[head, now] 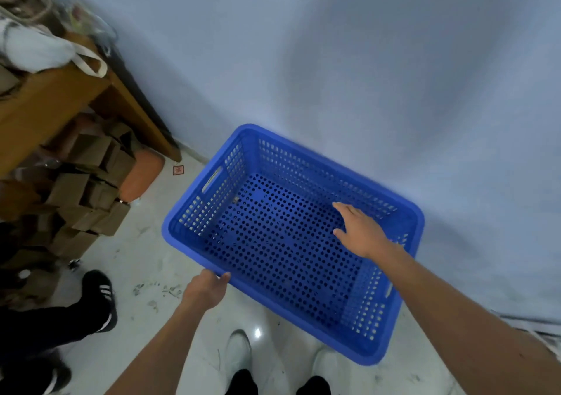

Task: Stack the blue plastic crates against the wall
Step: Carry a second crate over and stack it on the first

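One blue plastic crate (194, 248) with perforated walls and floor sits in front of me, its far long side close to the pale blue wall (364, 75). It is empty. My left hand (206, 291) grips the near rim at the left corner. My right hand (361, 232) hovers over the inside of the crate near its far right side, fingers spread and holding nothing. Whether the crate rests on the floor or is lifted, I cannot tell.
A wooden table (45, 103) piled with bags stands at the left, with cardboard boxes (88, 188) and an orange cushion (142, 176) beneath it. Another person's black shoe (101, 297) is at the lower left. My white shoes (239, 355) stand on the glossy tiled floor (151, 267).
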